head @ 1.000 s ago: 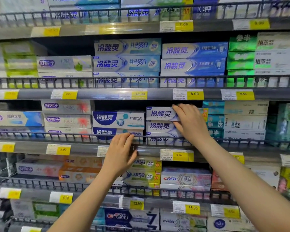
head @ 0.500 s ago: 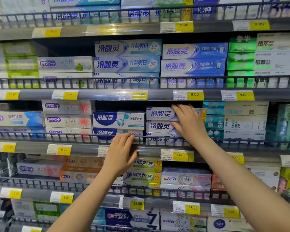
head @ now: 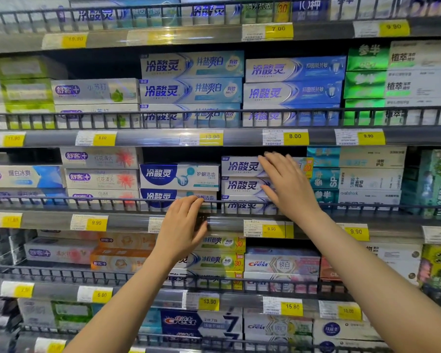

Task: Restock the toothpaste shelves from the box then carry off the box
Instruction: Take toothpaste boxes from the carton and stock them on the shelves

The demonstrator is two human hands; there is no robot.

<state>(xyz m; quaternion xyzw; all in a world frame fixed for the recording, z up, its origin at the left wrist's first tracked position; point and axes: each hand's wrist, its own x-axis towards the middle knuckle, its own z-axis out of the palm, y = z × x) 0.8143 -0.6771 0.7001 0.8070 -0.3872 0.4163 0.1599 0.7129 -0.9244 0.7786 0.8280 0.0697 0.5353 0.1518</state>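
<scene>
Supermarket shelving, mid-restock.
Right hand, fingers straight, presses the stacked toothpaste cartons; left hand below, fingers together on the rail. Light, crushable cartons: hold their long sides.

on the middle shelf, behind its wire rail, a stack of three toothpaste boxes sits right of a two-box stack and left of another stack. the right hand lies flat against the three-box stack's front. the left hand rests on the rail below the two-box stack, above the price strip.
</scene>
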